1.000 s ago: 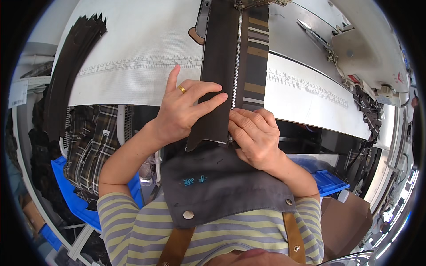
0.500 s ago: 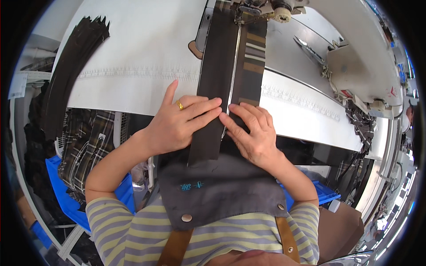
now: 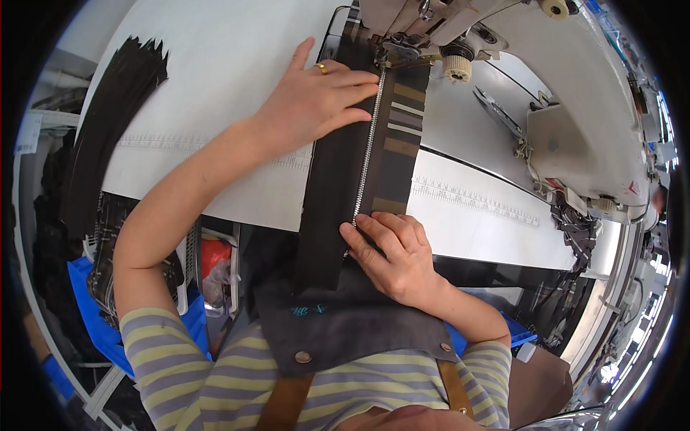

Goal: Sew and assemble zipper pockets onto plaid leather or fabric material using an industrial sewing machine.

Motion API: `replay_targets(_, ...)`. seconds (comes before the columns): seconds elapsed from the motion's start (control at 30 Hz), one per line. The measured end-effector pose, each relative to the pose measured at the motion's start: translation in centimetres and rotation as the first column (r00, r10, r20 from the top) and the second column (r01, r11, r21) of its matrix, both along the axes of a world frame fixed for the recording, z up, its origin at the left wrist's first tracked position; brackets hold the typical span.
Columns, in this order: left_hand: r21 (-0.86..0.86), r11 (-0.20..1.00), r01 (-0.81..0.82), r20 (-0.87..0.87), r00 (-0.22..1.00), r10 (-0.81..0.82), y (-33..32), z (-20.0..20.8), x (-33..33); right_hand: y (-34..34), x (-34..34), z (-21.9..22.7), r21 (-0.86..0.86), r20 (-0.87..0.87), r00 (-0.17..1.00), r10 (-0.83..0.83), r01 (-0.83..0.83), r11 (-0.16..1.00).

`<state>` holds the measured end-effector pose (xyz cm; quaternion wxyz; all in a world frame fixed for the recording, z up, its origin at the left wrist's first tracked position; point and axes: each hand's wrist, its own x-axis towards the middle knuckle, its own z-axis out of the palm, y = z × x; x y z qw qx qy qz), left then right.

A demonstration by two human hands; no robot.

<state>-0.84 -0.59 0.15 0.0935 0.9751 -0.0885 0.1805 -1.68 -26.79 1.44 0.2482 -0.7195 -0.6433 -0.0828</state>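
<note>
A metal-toothed zipper (image 3: 369, 147) runs lengthwise toward me from under the presser foot (image 3: 383, 60) of a sewing machine. To its left lies a long dark fabric strip (image 3: 329, 190); striped brown, grey and white fabric (image 3: 405, 133) shows on its right. My left hand (image 3: 316, 97) lies on the dark strip close to the presser foot, its fingers stretched out and thumb apart, fingertips beside the teeth. Nearer to me, my right hand (image 3: 394, 255) pinches the zipper's near end between thumb and fingers. The dark strip's lower end hangs over the table edge against my apron.
The machine arm (image 3: 589, 93) rises on the right, with metal snips (image 3: 496, 111) beside it. A bundle of dark strips (image 3: 118, 108) drapes over the white table (image 3: 215, 79) at left. Blue bins (image 3: 97, 316) with plaid fabric stand below, and fabric scraps (image 3: 575, 230) hang at far right.
My left hand has slid forward to the presser foot. My right hand has drawn back toward me along the zipper, and the two hands are now well apart.
</note>
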Motion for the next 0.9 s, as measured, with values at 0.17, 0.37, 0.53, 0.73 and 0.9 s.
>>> replay_targets(0.17,0.078,0.993,0.086,0.080,0.993,-0.092,-1.1,0.2,1.0,-0.1,0.1,-0.2,-0.019,-0.018,1.000,0.008,-0.008,1.000)
replay_targets(0.37,0.013,0.997,0.072,0.110,0.991,-0.073,-1.0,-0.9,0.6,-0.4,-0.2,-0.3,-0.040,0.034,0.999,-0.016,0.017,0.999)
replay_targets(0.53,0.031,0.999,-0.028,0.173,0.985,0.022,-1.1,-0.9,-0.1,-0.6,0.0,-0.4,-0.045,0.020,1.000,-0.002,0.003,0.999)
replay_targets(0.73,-0.029,1.000,0.003,0.072,0.997,-0.001,0.3,0.2,-0.8,-0.6,0.2,0.0,-0.053,-0.002,1.000,0.027,-0.027,0.998)
replay_targets(0.9,-0.033,0.998,0.046,-0.004,0.999,-0.046,1.1,0.4,-0.2,-0.2,0.5,0.3,-0.071,-0.034,0.999,0.011,-0.013,0.997)
